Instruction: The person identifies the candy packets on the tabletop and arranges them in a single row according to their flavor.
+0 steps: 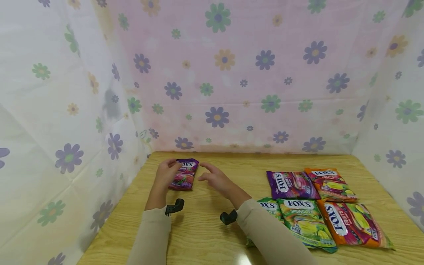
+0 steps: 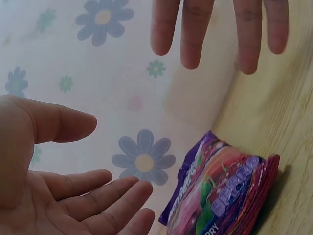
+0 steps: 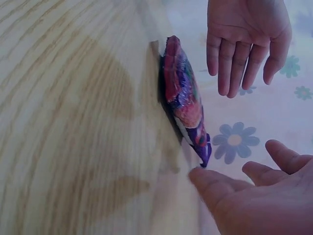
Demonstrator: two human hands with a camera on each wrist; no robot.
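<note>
A purple Fox's Berries candy bag [image 1: 186, 177] lies flat at the far left of the table, label up. My left hand [image 1: 166, 174] is at its left edge, hiding part of it in the head view, with fingers loosely bent. To the right of the bag is my right hand [image 1: 216, 180], thumb and fingers spread apart. The same candy bag [image 2: 222, 188] appears in the left wrist view, with a gap between it and the fingers. In the right wrist view the candy bag [image 3: 186, 100] is seen edge-on between the hands. Neither hand grips anything.
At the right of the table lie another purple Berries bag [image 1: 293, 185], two orange Fruits bags [image 1: 332, 185] and a green Spring Tea bag [image 1: 306, 222]. A second green bag [image 1: 269, 207] is partly behind my right sleeve [image 1: 265, 232]. Flowered cloth [image 1: 232, 84] encloses the wooden table [image 1: 205, 235].
</note>
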